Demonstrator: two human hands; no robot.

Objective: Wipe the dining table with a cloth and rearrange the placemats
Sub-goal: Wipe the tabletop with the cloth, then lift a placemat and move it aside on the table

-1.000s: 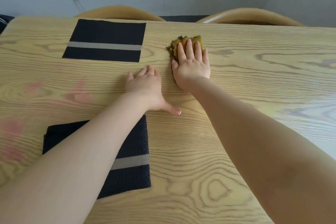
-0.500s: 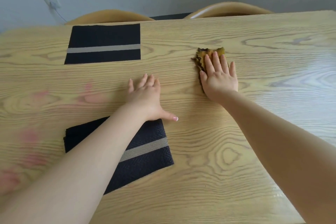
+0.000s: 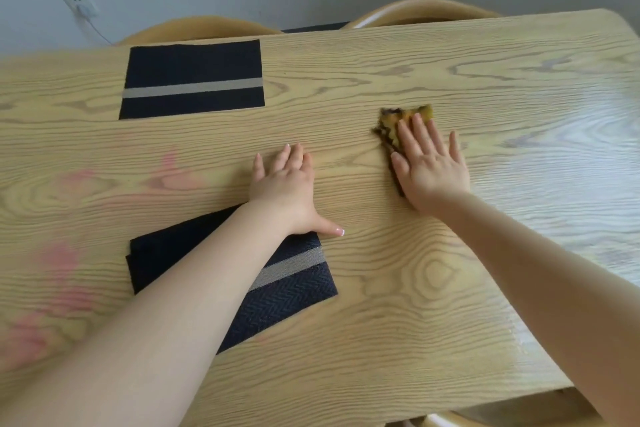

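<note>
Pale grey walls back the scene, and a white wall socket (image 3: 79, 5) with a cord plugged in sits at the upper left. Below it stretches the light oak dining table with bold wood grain (image 3: 398, 305), which fills most of the view; faint pinkish smudges (image 3: 62, 260) mark its left part. Toward the far left edge lies a flat black rectangular placemat with one grey stripe (image 3: 192, 80), squared to the table edge. Behind it, the curved back of a light wooden chair (image 3: 197, 28) rises above the tabletop. Nearer the person, a second black woven placemat with a grey stripe (image 3: 291, 284) lies at a slant, partly hidden under the left forearm. The left hand (image 3: 285, 189) rests palm down on bare wood just beyond that mat, fingers straight and spread, thumb pointing right, holding nothing. To its right, well apart from both mats, the right hand (image 3: 433, 170) presses flat on a crumpled mustard-yellow cloth with dark edges (image 3: 393, 125); the fingers lie extended over it rather than curled around it, and the cloth pokes out past the fingertips and along the thumb side. A second light wooden chair back (image 3: 419, 12) shows behind the far edge at upper right. Window glare whitens the table's right side.
</note>
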